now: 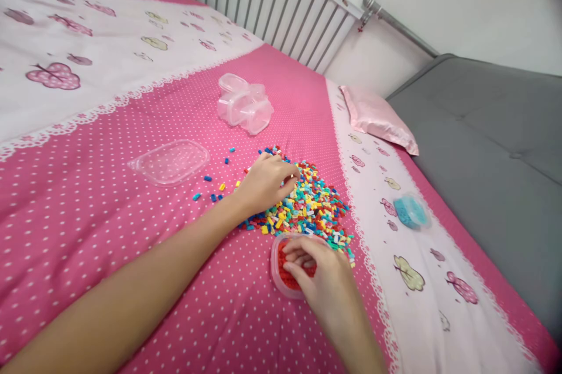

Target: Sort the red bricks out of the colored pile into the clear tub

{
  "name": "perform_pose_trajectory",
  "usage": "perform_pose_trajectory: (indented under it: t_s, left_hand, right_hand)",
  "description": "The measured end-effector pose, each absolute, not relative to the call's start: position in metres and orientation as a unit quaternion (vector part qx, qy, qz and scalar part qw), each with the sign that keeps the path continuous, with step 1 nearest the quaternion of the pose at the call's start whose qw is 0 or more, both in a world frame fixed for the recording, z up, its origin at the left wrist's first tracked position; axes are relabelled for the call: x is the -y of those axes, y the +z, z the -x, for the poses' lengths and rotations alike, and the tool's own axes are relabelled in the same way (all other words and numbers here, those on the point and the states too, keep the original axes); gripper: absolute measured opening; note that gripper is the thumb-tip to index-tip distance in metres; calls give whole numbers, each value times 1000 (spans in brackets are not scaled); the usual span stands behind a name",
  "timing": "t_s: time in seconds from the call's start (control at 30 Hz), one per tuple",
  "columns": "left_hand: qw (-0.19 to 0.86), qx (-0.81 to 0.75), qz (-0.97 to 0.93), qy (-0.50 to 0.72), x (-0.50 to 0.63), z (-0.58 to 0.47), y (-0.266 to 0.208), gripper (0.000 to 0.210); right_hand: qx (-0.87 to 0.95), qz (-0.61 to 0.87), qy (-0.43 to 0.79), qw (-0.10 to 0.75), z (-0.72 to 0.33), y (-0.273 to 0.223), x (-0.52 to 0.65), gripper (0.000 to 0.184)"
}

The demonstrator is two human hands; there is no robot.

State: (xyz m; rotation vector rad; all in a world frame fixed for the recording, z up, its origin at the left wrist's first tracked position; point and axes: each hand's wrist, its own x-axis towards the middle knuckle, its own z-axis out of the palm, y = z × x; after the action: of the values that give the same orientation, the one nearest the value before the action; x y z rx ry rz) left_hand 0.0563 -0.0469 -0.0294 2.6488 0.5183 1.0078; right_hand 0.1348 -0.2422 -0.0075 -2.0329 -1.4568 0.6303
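A heap of small building bricks (314, 204) in many colours lies on the bed. My left hand (270, 182) reaches over its far left side, fingers curled down and thumb bent toward them; its fingertips are partly hidden, and I cannot make out what they hold. Just below the heap, a clear plastic container (275, 268) holds red bricks (283, 257). My right hand (322, 266) is over this container, fingers bent in close to the thumb above the red bricks. Whether a brick is between those fingertips cannot be made out.
Several clear containers (246, 106) are clustered beyond the heap. A clear lid (175, 162) lies left, near a few stray bricks (208, 178). At right are a lidded container of blue bricks (410, 212), a pink pillow (380, 119) and a grey headboard (483, 122).
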Motion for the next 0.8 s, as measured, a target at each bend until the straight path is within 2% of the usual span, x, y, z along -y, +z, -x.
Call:
perform_pose_trajectory:
  t_s: [0.4,0.8]
  left_hand:
    - [124,-179,-913,345,48,-56,-26,19]
    - [128,-176,-913,345,48,-55,-25,19]
  right_hand:
    - [540,753,224,302,-133,-10,242,22]
    - [563,767,217,219,-138,-1,241,21]
